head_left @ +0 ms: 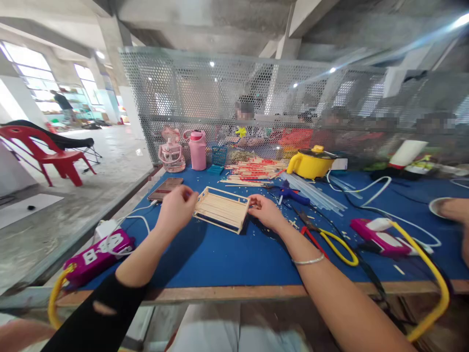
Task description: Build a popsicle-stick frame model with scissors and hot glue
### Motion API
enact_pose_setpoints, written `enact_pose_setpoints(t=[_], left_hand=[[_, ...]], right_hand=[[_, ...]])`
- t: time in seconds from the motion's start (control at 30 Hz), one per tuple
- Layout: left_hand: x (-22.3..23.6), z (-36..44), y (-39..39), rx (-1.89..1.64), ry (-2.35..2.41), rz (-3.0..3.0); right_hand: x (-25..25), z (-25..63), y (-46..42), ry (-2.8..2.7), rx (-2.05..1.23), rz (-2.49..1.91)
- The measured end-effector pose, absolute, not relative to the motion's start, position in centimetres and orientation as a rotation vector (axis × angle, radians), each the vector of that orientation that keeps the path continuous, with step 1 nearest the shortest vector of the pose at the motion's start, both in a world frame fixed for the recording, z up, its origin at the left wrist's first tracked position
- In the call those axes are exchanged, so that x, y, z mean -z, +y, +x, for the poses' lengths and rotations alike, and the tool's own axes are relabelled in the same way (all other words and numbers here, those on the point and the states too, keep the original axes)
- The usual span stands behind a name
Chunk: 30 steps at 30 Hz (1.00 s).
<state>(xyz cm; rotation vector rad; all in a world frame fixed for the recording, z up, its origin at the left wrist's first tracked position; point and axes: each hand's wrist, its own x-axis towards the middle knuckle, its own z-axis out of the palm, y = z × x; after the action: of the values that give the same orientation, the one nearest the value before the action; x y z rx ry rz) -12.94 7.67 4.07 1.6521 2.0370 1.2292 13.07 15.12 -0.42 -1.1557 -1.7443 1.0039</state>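
Note:
Between my hands is a small tray-like frame built of thin wooden sticks (224, 208), slightly tilted over the blue tabletop. My left hand (179, 205) pinches at its left end, the fingertips partly hidden by the hand itself. At the opposite end, the fingers of my right hand (264, 211) close on the frame's corner post. A blue glue gun (293, 193) lies to the right of it, near scissors with yellow handles (335, 244). Behind the frame is a pile of loose sticks with red parts (256, 170). A phone (165, 189) rests beyond my left hand.
Clear glue sticks (315, 194), a yellow pot (313, 164) and pink bottles (198, 150) stand or lie at the back. Purple power strips (98, 256) with cables flank both sides. A perforated metal screen (205, 93) closes the rear. Another person's arm (454, 211) reaches in from the right.

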Motion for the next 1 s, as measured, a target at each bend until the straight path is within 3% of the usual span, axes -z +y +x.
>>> enact_pose_setpoints(t=[0.07,0.13,0.33,0.6,1.0], left_hand=[[-3.4,-11.9,6.2,-0.771,1.908,1.696],[-2.4,-11.0,5.8,-0.601,1.735,1.477],[-1.2,-10.5,9.1,-0.663,1.736,1.399],[-4.2,-10.6,11.6,-0.774,1.921,1.932],[-0.7,-8.1,13.6,-1.006,1.502,2.484]], right_hand=[[0.4,13.0,15.2,-1.742,-0.993,-1.16],[0.4,13.0,15.2,-1.737,-0.989,-1.163],[0.2,13.1,14.8,-1.752,-1.05,-1.152],[0.2,13.2,14.6,-1.756,-1.08,-1.123],[0.5,12.9,15.2,-1.821,-1.001,-1.144]])
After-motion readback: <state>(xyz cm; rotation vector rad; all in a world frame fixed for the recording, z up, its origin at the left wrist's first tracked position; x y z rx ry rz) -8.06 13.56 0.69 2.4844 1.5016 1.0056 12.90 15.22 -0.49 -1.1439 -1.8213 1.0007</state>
